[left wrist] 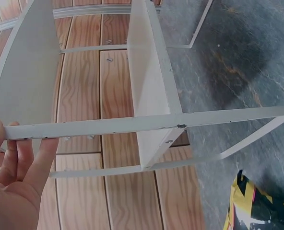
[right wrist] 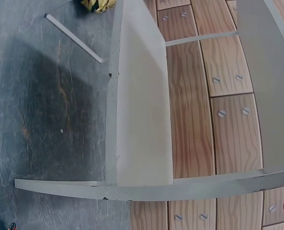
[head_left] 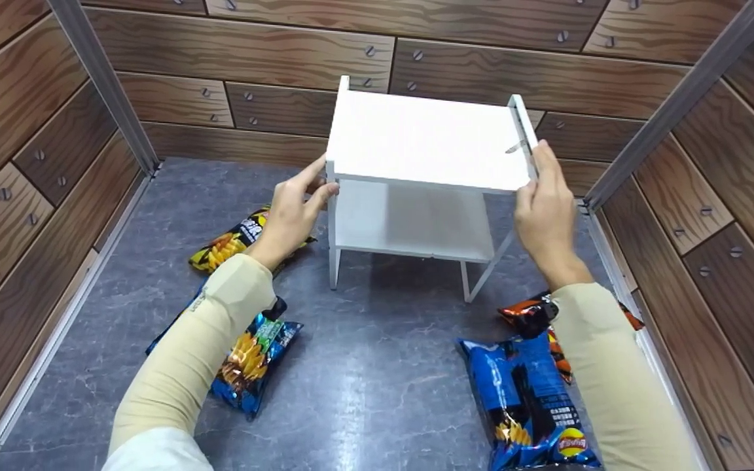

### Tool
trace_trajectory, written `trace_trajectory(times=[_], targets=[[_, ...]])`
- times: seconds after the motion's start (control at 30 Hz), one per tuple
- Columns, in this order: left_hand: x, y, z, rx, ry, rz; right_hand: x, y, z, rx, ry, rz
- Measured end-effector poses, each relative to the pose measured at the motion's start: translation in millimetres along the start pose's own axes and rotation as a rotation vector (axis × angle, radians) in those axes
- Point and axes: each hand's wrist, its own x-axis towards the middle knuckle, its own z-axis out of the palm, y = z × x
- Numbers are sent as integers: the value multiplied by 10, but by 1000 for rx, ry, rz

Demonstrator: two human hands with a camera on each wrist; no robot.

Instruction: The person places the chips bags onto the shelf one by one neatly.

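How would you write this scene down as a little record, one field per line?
Furniture: white two-level shelf
Left hand: grips the shelf's left front upright
Right hand: holds the shelf's right front corner
Left-side snacks: yellow-and-black bag, blue bag partly behind the sleeve
Right-side snacks: large blue packaging, orange bag partly hidden
Exact bag count: cannot tell
Floor: grey, marble-like
Walls: wood-plank pattern
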Motion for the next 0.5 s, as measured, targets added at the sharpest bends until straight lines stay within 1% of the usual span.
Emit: trace_trajectory(times=[0.13,0.23,0.4,0.5], targets=[[-23,-13,-52,-19,9,-3,-7,-39,34,19,-10,-11],[-35,-20,-71,-13,13,-4,-9,-56,50,23,-13,-12],[-31,-21,-64,28,16,13,-14,-58,48,22,-12,6],[-28,-21,-59,44,29,19,-13,-61,46,23,-20,10]])
